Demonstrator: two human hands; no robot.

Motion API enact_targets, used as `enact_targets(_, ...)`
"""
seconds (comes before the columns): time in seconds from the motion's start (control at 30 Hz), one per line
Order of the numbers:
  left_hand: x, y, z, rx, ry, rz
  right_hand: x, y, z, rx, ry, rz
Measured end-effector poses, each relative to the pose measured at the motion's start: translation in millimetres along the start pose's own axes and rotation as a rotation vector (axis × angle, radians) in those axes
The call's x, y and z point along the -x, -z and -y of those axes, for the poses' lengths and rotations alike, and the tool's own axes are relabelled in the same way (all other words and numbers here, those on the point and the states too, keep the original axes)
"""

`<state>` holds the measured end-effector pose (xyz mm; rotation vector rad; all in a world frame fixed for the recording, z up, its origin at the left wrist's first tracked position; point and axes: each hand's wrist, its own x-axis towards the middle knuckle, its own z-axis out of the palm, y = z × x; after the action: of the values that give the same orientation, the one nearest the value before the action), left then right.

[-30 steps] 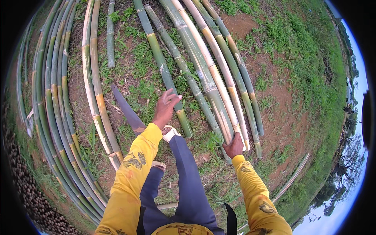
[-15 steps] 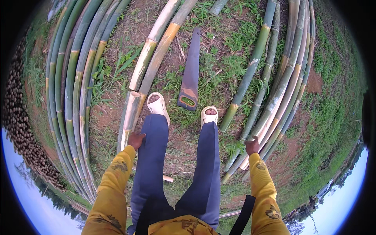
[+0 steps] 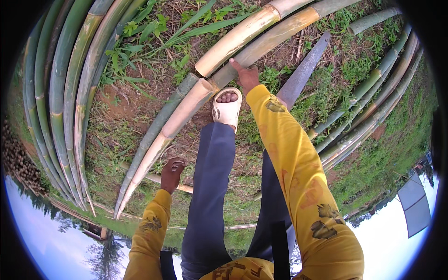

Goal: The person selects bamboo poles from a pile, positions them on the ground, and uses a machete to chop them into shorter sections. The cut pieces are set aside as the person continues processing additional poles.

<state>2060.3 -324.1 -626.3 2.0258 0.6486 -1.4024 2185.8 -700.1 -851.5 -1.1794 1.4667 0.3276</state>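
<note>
My right hand (image 3: pixel 246 75) reaches forward over the ground, one finger stretched out against a long yellow-brown bamboo pole (image 3: pixel 275 39); it does not grip the pole. Just right of that arm lies a handsaw (image 3: pixel 305 70), its grey blade showing and its handle hidden behind my sleeve. Beside the touched pole is a pale bamboo pole (image 3: pixel 238 39) with a cut end. Nearer me, a pale cut bamboo piece (image 3: pixel 182 112) rests alongside a green bamboo piece (image 3: pixel 161 116). My left hand (image 3: pixel 172 175) hangs right of these pieces, fingers loosely bent and apart, holding nothing.
A row of green bamboo poles (image 3: pixel 60 102) lies at the left, with more poles (image 3: pixel 373 109) at the right. A short green pole (image 3: pixel 373 21) lies far right. My sandalled foot (image 3: pixel 227 109) stands beside the cut ends. Grass and weeds (image 3: pixel 144 37) cover parts of the soil.
My view has turned leftward. The right hand has left my right side and now touches the bamboo pole in front. The left hand has come away from my knee.
</note>
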Motion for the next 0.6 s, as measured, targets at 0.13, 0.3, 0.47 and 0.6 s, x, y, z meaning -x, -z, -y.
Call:
enact_targets(0.13, -2.2, 14.6, 26.8, 0.008, 0.074, -0.018, 3.2, -23.4, -13.8, -0.076, 0.133, 0.017)
enact_targets(0.3, -5.6, 12.4, -1.7, 0.097, 0.049, -0.02, 6.5, -2.0, -14.8, -0.071, 0.178, -0.032)
enact_targets(0.47, 5.0, -3.9, 21.6, 0.165, 0.07, -0.031, 74.3, -35.6, 66.6, 0.325, 0.297, -0.276)
enact_targets(0.6, 11.9, -31.0, -1.5, 0.249, 0.103, 0.075, 45.6, -77.7, 75.3, 0.328, -0.054, -0.158)
